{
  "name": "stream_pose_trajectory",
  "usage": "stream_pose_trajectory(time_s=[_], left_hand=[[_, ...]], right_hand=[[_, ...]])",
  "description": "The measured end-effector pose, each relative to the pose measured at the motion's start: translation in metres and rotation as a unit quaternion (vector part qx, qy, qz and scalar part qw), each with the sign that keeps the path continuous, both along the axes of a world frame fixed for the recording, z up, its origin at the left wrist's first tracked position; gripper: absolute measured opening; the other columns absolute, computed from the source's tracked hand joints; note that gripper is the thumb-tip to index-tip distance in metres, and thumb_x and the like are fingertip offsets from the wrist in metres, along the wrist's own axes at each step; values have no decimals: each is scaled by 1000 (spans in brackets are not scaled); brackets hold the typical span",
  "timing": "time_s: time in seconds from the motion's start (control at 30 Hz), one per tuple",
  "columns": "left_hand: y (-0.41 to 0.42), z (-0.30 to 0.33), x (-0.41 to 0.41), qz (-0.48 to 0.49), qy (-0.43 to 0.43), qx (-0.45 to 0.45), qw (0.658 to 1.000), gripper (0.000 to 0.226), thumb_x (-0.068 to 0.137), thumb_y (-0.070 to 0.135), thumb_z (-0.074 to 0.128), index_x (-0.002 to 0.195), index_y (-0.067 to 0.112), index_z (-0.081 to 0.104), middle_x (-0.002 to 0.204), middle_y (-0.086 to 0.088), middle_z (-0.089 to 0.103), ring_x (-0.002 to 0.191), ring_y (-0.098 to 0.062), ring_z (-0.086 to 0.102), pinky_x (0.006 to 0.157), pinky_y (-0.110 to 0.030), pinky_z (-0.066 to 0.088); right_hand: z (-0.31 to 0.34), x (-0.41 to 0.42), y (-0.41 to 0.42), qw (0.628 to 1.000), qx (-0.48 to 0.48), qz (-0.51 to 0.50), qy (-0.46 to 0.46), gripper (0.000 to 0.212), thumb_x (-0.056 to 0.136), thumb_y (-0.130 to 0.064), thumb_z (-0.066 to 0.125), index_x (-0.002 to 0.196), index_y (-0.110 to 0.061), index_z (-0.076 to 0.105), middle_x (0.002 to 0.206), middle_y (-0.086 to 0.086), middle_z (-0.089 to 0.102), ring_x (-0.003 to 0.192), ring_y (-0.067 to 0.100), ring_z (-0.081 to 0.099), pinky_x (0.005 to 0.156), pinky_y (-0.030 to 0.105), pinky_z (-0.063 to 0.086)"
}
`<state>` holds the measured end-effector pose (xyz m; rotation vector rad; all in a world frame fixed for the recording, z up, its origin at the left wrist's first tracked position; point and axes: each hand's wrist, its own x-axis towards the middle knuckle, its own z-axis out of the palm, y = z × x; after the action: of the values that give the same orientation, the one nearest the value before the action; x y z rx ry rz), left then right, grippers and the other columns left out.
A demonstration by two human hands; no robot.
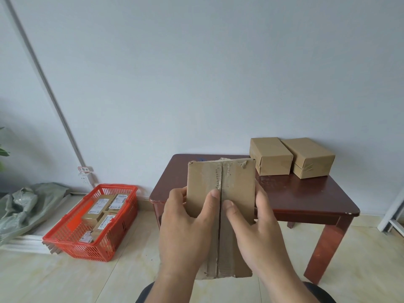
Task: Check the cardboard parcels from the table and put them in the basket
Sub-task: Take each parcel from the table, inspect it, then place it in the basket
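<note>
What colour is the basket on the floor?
The basket is bright orange-red plastic mesh, seen clearly at the left of the head view.

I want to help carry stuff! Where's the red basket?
The red basket sits on the floor at the lower left of the head view, by the wall, left of the table, with parcels inside.

The parcels (222, 193) are plain brown cardboard with clear tape, the worktop (306, 197) dark reddish-brown. The basket (72, 243) is bright red lattice; its boxes bear white labels. Wall pale grey-blue, floor cream tile.
</note>
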<state>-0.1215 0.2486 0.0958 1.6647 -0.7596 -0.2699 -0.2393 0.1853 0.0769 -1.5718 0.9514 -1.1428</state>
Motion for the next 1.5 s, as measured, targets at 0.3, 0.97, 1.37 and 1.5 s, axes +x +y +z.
stream_pose_trajectory(time_s=[0.3, 0.97, 1.37, 1.5], left_hand=[[-6, -1, -9, -11, 35, 11, 999, 40, 83, 64, 73, 103, 34, 55, 93, 17, 69, 82, 8, 64, 68, -27, 46], [-24, 18, -1, -31, 4, -29, 999, 47, 84, 69, 66, 123, 42, 62, 115, 21, 69, 114, -1, 63, 98, -36, 53], [-25, 15, -6, -6, 70, -49, 996, 49, 86, 69, 69, 114, 29, 60, 97, 19, 72, 86, 9, 65, 75, -24, 49], [-24, 12, -11, -15, 69, -53, 996, 49, 86, 66, 72, 115, 29, 60, 99, 20, 72, 87, 12, 65, 70, -14, 47]], right_hand=[[22, 6, -18, 998, 30, -26, -46, 35, 87, -54, 76, 113, -38, 59, 103, -23, 74, 91, -11, 67, 73, 20, 48], [37, 17, -29, 998, 20, -36, -43, 34, 91, -58, 72, 114, -37, 60, 114, -17, 71, 103, -2, 67, 92, 31, 53], [24, 14, -17, 998, 16, -18, -59, 31, 93, -40, 76, 117, -34, 58, 112, -15, 72, 91, -10, 68, 70, 7, 49], [25, 16, -15, 996, 35, -37, -76, 39, 90, -52, 76, 117, -31, 56, 115, -15, 71, 93, -11, 66, 75, 18, 47]])
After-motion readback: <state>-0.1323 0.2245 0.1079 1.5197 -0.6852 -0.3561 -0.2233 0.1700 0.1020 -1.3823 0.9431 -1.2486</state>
